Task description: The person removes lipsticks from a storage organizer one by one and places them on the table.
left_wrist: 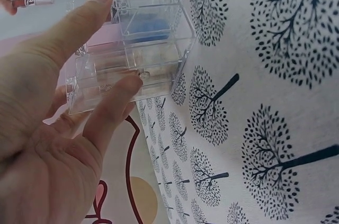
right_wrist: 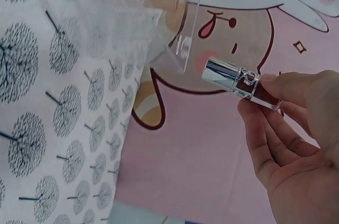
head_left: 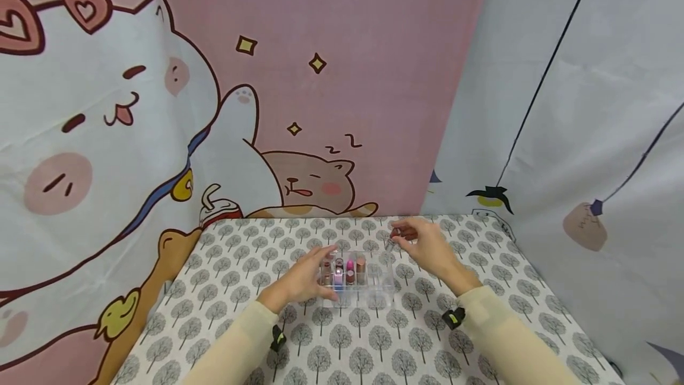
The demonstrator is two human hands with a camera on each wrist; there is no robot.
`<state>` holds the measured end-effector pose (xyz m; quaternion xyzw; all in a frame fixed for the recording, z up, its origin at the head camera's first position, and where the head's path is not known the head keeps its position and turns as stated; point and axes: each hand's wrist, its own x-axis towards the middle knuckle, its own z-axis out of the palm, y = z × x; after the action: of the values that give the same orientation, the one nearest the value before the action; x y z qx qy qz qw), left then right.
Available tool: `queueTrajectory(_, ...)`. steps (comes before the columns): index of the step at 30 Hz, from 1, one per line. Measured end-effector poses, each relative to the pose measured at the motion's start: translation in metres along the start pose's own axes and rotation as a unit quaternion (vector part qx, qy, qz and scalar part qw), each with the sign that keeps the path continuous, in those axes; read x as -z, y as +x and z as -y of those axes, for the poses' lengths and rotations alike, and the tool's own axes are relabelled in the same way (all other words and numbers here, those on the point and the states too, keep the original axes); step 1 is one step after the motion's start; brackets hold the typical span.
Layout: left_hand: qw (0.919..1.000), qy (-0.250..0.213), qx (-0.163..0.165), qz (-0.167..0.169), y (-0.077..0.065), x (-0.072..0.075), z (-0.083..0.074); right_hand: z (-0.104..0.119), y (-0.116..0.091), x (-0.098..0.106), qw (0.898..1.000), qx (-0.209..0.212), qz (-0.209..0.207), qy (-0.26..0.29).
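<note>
Lip gloss tube (right_wrist: 242,82) in pinching grip of right hand (head_left: 430,249), near the back right of the clear organizer (head_left: 377,298); around its left end, curled grip of left hand (head_left: 303,275); within, lipsticks (head_left: 361,271).

Head view bright, evenly lit, light soft, shadows faint; wide-angle stretch toward the edges, small lipsticks (head_left: 350,266) lacking fine detail. Clear case (head_left: 358,299) catches pale glints, outlines washing out against the surface (head_left: 342,343). Both wrist views dimmer, greyer; left hand (left_wrist: 32,97) shaded toward the wrist. Right wrist: tube (right_wrist: 241,82) fairly sharp, bright glare on its silver end, case soft, hazy.
</note>
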<state>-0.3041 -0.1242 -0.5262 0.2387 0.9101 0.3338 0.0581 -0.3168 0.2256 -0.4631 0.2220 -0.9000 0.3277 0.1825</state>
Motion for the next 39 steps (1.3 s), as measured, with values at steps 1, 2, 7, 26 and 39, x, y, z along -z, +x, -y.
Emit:
queueTrajectory(1,1.0000,0.000,0.001,0.000,0.000,0.000,0.000,-0.003,0.000,0.001,1.000,0.000,-0.004,0.000)
queueTrajectory(2,1.0000,-0.001,0.002,0.000,0.000,0.001,-0.001,-0.006,0.000,0.002,1.000,-0.001,-0.010,-0.002)
queueTrajectory(7,0.9999,-0.001,0.013,0.000,0.000,0.001,0.000,-0.022,0.000,0.008,1.000,-0.007,-0.028,-0.006)
queueTrajectory(26,0.9999,0.007,0.012,-0.005,0.000,-0.002,0.000,-0.070,-0.014,-0.008,0.999,-0.049,0.001,-0.016)
queueTrajectory(39,1.0000,0.007,0.000,-0.004,0.002,-0.002,0.000,-0.086,-0.022,-0.026,0.997,-0.079,0.028,0.001)
